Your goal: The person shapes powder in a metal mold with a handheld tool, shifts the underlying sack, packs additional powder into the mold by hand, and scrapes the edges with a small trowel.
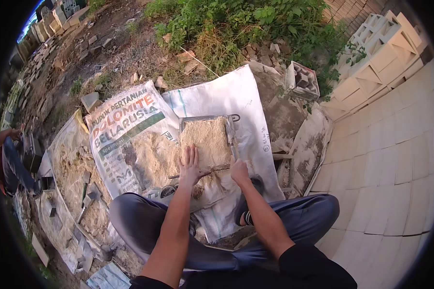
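A square metal mould (230, 126) filled with pale, sandy powder (206, 139) lies in front of me on a white sack. My left hand (190, 168) rests at its near left edge, fingers stretched out over the powder. At the near right corner, my right hand (238, 172) is closed in a fist. A narrow, worn strip (234, 148) runs up from that fist along the mould's right side; whether it is a tool or part of the frame is unclear. Along the near edge, a thin dark bar (221, 168) passes beside both hands.
Loose powder (152, 154) is heaped on a printed sack (125, 115) at left. Tools, including a trowel (88, 200), lie farther left, near another person (15, 159). Pale blocks (386, 53) are stacked at right, beside a block wall (381, 168). A patterned block (304, 79) sits near the plants.
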`<state>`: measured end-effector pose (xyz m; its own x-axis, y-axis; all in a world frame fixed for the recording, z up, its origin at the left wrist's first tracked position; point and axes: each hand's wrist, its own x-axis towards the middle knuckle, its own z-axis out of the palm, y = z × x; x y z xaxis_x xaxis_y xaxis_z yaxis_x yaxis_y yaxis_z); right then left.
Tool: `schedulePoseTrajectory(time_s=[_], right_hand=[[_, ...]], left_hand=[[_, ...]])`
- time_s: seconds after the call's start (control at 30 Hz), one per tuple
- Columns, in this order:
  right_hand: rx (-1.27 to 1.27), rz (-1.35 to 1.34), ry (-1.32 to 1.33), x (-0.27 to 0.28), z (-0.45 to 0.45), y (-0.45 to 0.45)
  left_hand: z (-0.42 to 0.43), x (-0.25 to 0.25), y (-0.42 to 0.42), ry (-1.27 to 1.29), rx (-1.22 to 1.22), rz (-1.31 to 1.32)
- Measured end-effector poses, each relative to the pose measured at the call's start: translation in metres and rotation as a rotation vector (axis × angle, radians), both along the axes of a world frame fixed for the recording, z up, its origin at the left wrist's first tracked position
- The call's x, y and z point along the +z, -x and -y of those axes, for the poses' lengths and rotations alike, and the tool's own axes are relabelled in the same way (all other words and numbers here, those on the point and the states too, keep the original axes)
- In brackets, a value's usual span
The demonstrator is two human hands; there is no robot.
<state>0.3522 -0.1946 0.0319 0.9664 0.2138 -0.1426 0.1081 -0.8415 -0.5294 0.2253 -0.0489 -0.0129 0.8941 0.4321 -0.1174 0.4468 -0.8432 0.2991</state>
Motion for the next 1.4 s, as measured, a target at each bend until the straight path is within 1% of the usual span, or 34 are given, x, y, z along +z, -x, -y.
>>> schedulePoseTrajectory(time_s=[0.03,0.07,0.1,0.2,0.27,0.33,0.4,0.47,0.57,0.6,0.67,0.7,0.77,0.8,0.83,0.87,0.9,0.97,1.0,1.03,1.07,1.1,1.17,1.2,1.23,1.27,1.4], right_hand=[[0.056,-0.028,0.046,-0.001,0.005,0.002],[0.112,-0.053,0.082,-0.002,0.002,-0.002],[0.124,-0.032,0.069,0.009,-0.006,-0.011],[0.136,-0.044,0.024,0.04,-0.004,-0.012],[0.077,0.062,-0.109,0.046,-0.009,-0.01],[0.058,0.083,-0.09,0.026,-0.008,0.0],[0.044,0.141,-0.084,0.005,-0.004,-0.005],[0.177,-0.02,0.134,-0.02,0.004,-0.008],[0.203,0.008,0.057,0.028,0.008,-0.013],[0.2,-0.009,0.07,0.039,0.014,-0.005],[0.13,0.052,-0.167,0.055,0.016,0.002],[0.131,0.039,-0.158,0.047,0.019,0.01],[0.042,0.191,-0.214,0.023,0.025,0.033],[0.046,0.201,-0.217,0.001,0.033,0.039],[0.097,0.137,-0.091,-0.029,0.045,0.044],[0.147,0.071,0.039,-0.043,0.05,0.045],[0.159,0.072,0.036,-0.036,0.051,0.041],[0.187,0.049,-0.075,-0.011,0.056,0.035],[0.181,0.03,-0.052,0.009,0.06,0.043],[0.13,0.06,-0.101,0.033,0.054,0.042],[0.087,0.093,-0.156,0.044,0.045,0.037],[0.086,0.08,-0.146,0.039,0.041,0.037],[0.041,0.181,-0.301,0.026,0.034,0.038],[0.044,0.184,-0.307,0.008,0.035,0.041],[0.063,0.095,-0.131,-0.018,0.043,0.049],[0.078,0.008,0.045,-0.032,0.049,0.055],[0.061,-0.001,0.01,-0.018,0.045,0.061]], left_hand=[[0.005,0.003,0.0,-0.004,0.002,0.018],[0.005,0.007,0.001,0.015,-0.002,-0.032],[0.0,0.011,-0.002,0.034,0.005,-0.081],[-0.003,0.009,-0.003,0.044,0.004,-0.064],[-0.001,0.004,0.0,0.061,0.01,-0.073],[0.0,-0.001,0.001,0.018,0.036,0.033],[0.0,0.001,0.0,0.009,0.03,0.004],[0.0,0.005,-0.004,-0.004,0.034,-0.017],[0.003,-0.003,0.002,0.008,0.037,-0.059],[0.003,-0.005,0.003,-0.002,0.035,-0.032],[0.0,-0.004,0.0,-0.013,0.037,0.001],[0.001,-0.005,0.001,-0.003,0.039,-0.012],[0.002,-0.005,0.0,-0.031,0.043,0.022],[0.001,0.0,-0.001,-0.034,0.047,0.032],[0.0,0.007,-0.001,0.015,0.04,-0.02],[-0.001,0.012,-0.001,0.066,0.033,-0.076],[-0.001,0.012,0.0,0.065,0.045,-0.075],[-0.001,0.006,-0.001,0.07,0.036,-0.072],[0.006,0.002,0.005,0.093,0.03,-0.09],[0.005,0.001,0.002,0.05,0.032,-0.077],[0.001,0.002,-0.002,0.001,0.043,-0.062],[0.001,0.0,-0.001,0.011,0.043,-0.075],[0.001,0.001,-0.001,-0.006,0.045,-0.037],[0.0,0.001,-0.002,-0.013,0.048,-0.033],[0.0,0.003,-0.001,-0.002,0.05,-0.048],[0.0,0.004,-0.001,0.008,0.049,-0.06],[-0.001,0.005,-0.001,0.037,0.05,-0.079]])
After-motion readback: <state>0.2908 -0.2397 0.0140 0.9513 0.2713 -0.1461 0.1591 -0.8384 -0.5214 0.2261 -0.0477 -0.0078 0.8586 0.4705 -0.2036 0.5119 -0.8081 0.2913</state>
